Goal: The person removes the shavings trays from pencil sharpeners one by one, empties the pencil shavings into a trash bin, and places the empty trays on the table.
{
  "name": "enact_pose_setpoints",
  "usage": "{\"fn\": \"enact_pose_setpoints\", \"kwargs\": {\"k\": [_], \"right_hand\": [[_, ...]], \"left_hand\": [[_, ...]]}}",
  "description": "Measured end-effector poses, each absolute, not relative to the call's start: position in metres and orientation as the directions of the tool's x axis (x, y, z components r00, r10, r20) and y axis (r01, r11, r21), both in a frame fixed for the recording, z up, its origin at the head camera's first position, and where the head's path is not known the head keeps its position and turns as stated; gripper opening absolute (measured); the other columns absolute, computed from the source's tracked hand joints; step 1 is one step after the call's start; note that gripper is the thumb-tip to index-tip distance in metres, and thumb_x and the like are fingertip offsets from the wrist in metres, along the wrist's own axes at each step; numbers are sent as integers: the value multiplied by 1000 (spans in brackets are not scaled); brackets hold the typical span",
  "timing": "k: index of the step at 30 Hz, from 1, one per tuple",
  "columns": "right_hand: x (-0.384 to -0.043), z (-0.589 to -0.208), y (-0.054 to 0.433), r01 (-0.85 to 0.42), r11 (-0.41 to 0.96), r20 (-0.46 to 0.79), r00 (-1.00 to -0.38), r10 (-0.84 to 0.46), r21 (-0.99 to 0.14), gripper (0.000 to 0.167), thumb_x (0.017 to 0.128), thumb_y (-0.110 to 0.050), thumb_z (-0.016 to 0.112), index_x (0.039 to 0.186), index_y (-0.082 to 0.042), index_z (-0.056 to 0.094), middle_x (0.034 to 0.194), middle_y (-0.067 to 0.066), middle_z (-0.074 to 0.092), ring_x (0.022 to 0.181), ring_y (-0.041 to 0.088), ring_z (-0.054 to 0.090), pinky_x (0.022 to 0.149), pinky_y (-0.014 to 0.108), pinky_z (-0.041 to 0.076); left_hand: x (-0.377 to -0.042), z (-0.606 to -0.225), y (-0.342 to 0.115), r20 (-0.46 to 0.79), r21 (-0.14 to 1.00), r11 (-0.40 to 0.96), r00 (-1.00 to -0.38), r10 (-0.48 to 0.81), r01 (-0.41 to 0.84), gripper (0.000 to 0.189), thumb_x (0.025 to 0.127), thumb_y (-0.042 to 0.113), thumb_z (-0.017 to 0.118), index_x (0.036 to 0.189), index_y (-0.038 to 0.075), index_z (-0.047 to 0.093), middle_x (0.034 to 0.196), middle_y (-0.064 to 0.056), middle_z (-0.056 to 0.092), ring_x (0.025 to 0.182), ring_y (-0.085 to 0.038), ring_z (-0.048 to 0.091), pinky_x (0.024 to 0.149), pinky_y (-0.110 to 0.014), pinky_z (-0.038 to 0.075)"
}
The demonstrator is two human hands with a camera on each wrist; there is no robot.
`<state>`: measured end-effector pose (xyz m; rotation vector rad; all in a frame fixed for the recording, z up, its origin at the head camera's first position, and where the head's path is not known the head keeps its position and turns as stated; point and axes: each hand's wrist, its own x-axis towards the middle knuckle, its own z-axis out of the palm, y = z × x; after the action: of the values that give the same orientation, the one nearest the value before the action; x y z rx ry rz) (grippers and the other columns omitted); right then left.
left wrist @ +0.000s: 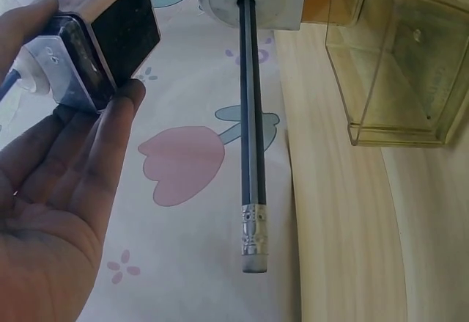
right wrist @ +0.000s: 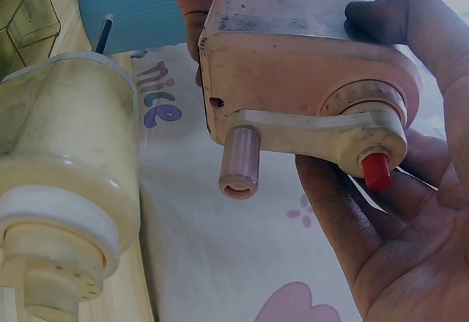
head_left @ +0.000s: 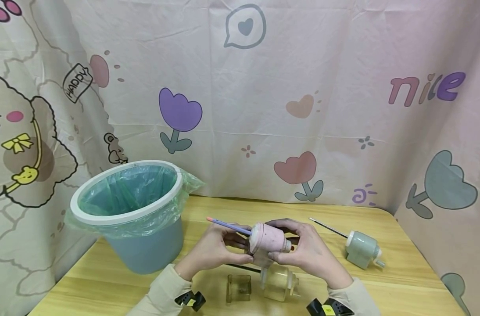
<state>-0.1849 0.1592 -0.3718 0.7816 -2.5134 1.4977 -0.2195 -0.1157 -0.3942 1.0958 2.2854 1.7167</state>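
Pink sharpener: held up near yellow sharpener | left hand, right hand: fingers gripping it at opposite ends | likely light, stiff, slightly slippery; hold round body, clear of crank

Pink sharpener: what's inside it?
A blue-purple pencil is partly inside the pink sharpener; its outer length, with a reddish end, sticks out. The inserted end and the rest of the interior are hidden by the casing.
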Motion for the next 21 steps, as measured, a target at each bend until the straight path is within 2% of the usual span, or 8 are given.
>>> {"fn": "enact_pose_setpoints", "kwargs": {"k": [5, 16, 21], "right_hand": [[-186, -372, 160, -500, 380, 358, -850, -387, -778, 57, 79, -23, 94, 132, -17, 73, 125, 5, 77, 104, 9, 74, 90, 27, 65], [-187, -372, 165, -481, 359, 343, -857, -384, -800, 57, 80, -20, 94, 133, -14, 72, 128, 9, 75, 107, 11, 74, 91, 26, 64], [-188, -371, 166, -477, 359, 338, -858, -386, -802, 57, 81, -21, 94, 133, -14, 73, 128, 8, 76, 107, 10, 74, 91, 25, 64]], "left_hand": [[-221, -396, -116, 358, 858, 102, -729, 583, 503, 53, 82, 13, 94, 130, 4, 75, 120, -17, 80, 96, -14, 82, 88, -52, 66], [-222, -393, -117, 338, 863, 131, -750, 569, 489, 53, 81, 13, 94, 130, 5, 75, 122, -19, 79, 97, -15, 81, 89, -33, 67], [-222, -394, -118, 334, 860, 142, -751, 570, 490, 52, 82, 14, 94, 130, 5, 76, 121, -20, 79, 97, -15, 81, 89, -31, 67]]}}
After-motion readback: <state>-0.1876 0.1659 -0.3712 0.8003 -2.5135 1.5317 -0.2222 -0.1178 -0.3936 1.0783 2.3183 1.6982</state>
